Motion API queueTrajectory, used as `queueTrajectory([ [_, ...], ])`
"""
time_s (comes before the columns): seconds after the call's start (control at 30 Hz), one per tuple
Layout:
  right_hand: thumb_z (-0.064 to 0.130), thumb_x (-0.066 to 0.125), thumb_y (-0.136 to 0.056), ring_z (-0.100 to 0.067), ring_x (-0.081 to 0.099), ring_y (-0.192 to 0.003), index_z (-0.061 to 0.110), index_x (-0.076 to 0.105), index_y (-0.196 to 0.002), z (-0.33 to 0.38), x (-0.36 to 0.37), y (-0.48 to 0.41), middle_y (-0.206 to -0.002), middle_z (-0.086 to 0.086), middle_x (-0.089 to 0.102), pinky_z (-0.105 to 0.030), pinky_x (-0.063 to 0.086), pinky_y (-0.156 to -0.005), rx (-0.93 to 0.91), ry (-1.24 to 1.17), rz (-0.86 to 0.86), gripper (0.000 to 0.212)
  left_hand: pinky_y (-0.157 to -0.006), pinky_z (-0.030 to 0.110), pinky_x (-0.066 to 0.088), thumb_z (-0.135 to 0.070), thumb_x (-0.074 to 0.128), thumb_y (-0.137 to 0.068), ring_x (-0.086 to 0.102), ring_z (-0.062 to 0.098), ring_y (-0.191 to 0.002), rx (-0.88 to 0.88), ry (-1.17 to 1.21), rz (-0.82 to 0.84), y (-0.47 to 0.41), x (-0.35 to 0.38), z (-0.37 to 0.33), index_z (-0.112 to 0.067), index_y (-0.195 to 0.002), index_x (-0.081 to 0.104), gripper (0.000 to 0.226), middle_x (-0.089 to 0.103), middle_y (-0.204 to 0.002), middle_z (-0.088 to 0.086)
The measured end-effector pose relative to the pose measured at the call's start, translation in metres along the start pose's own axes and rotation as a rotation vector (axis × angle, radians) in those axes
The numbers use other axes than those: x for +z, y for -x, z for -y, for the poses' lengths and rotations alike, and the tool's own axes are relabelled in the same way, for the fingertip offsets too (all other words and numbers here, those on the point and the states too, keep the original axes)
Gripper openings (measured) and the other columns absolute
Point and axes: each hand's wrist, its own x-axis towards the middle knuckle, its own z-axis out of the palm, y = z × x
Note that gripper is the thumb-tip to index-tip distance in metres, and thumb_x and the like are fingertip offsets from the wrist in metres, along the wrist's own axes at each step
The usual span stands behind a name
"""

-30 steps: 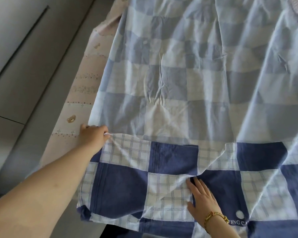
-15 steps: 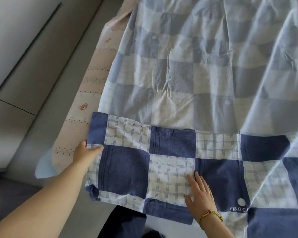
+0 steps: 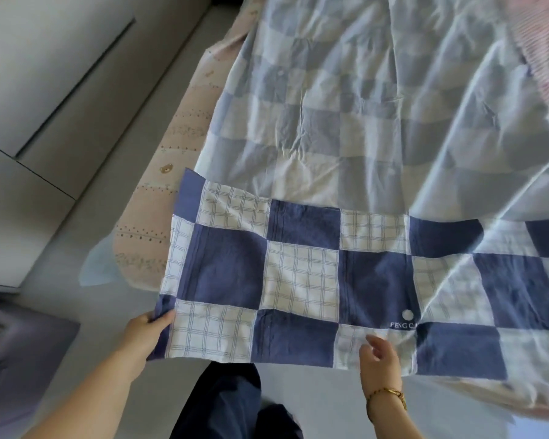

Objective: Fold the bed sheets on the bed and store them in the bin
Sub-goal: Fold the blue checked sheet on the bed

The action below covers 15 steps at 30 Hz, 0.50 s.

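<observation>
Blue-and-white checked cotton, the bed sheet (image 3: pixel 377 122), lay spread over the bed (image 3: pixel 175 191) and filled the view from 12 to 3 o'clock, its pale reverse side up and creased. A band along its near edge was turned over toward 12 o'clock, showing the darker navy face with white lettering at about 5 o'clock. The left hand (image 3: pixel 146 331), at 8 o'clock, gripped the sheet's near left corner, fingers curled round the cloth where it hung past the mattress edge. The right hand (image 3: pixel 382 356), at 5 o'clock, was over the near hem on a white square, its fingers loosely bent and spread and closed on nothing; whether they touched the cloth could not be told. A gold bracelet (image 3: pixel 390 394) sat on that wrist. Pink bedding printed with small bears showed on the bed at 10 o'clock, beside grey floor (image 3: pixel 76 248). Dark trousers (image 3: pixel 225 403) stood at 6 o'clock.
</observation>
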Motion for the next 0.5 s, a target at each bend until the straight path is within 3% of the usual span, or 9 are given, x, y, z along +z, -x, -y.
queueTrajectory([
  [0.07, 0.011, 0.048, -0.093, -0.026, 0.046, -0.100, -0.004, 0.048, -0.124, -0.010, -0.001, 0.006, -0.125, -0.019, 0.051, -0.033, 0.038, -0.092, 0.151, -0.087, 0.046, 0.035, -0.052, 0.024, 0.034, -0.010, 0.058, -0.089, 0.048, 0.025, -0.073, 0.081, 0.009, 0.010, 0.014, -0.013, -0.004, -0.003, -0.082, 0.059, 0.010, 0.057, -0.075, 0.010],
  [0.17, 0.023, 0.051, -0.093, -0.035, 0.046, -0.116, 0.000, 0.045, -0.119, -0.010, 0.002, 0.015, -0.119, -0.014, 0.048, -0.047, 0.042, -0.096, 0.398, -0.361, 0.127, 0.035, -0.049, 0.024, 0.030, -0.013, 0.059, -0.089, 0.043, 0.021, -0.061, 0.163, 0.033, -0.008, 0.032, -0.036, -0.014, -0.005, -0.079, 0.061, 0.012, 0.051, -0.062, 0.008],
  [0.23, 0.027, 0.055, -0.091, -0.037, 0.048, -0.116, 0.003, 0.041, -0.126, -0.008, 0.000, 0.016, -0.110, -0.010, 0.046, -0.048, 0.046, -0.090, 0.497, -0.552, 0.075, 0.044, -0.050, 0.022, 0.031, -0.014, 0.058, -0.090, 0.052, 0.017, -0.054, 0.191, 0.072, 0.007, 0.046, -0.047, -0.025, -0.007, -0.085, 0.063, 0.010, 0.056, -0.055, 0.004],
  [0.3, 0.028, 0.057, -0.090, -0.032, 0.056, -0.096, 0.004, 0.041, -0.130, -0.009, -0.007, 0.013, -0.119, -0.012, 0.052, -0.042, 0.049, -0.080, 0.515, -0.738, 0.022, 0.049, -0.050, 0.022, 0.036, -0.013, 0.054, -0.092, 0.052, 0.001, -0.036, 0.234, 0.109, 0.031, 0.056, -0.054, -0.035, -0.014, -0.077, 0.057, 0.015, 0.056, -0.039, -0.008],
  [0.37, 0.023, 0.056, -0.091, -0.025, 0.057, -0.077, 0.006, 0.050, -0.116, -0.005, -0.022, 0.009, -0.122, -0.011, 0.055, -0.036, 0.053, -0.070, 0.491, -0.916, 0.003, 0.030, -0.051, 0.025, 0.045, -0.015, 0.052, -0.093, 0.050, -0.005, -0.031, 0.269, 0.172, 0.037, 0.067, -0.060, -0.043, -0.018, -0.076, 0.051, 0.018, 0.054, -0.036, -0.015],
  [0.43, 0.017, 0.051, -0.094, -0.019, 0.054, -0.069, 0.010, 0.052, -0.092, 0.007, -0.039, 0.010, -0.103, -0.006, 0.061, -0.031, 0.054, -0.067, 0.411, -1.015, 0.023, 0.007, -0.040, 0.013, 0.045, -0.015, 0.050, -0.094, 0.051, -0.006, -0.032, 0.274, 0.247, 0.062, 0.073, -0.067, -0.049, -0.016, -0.080, 0.051, 0.014, 0.054, -0.036, -0.017],
  [0.5, 0.018, 0.048, -0.096, -0.015, 0.053, -0.070, 0.014, 0.052, -0.085, 0.022, -0.060, 0.018, -0.071, 0.000, 0.068, -0.025, 0.055, -0.058, 0.302, -1.039, 0.070, 0.012, -0.036, 0.008, 0.042, -0.015, 0.048, -0.095, 0.052, -0.008, -0.034, 0.273, 0.309, 0.076, 0.085, -0.068, -0.055, -0.014, -0.092, 0.051, 0.005, 0.054, -0.036, -0.018],
])
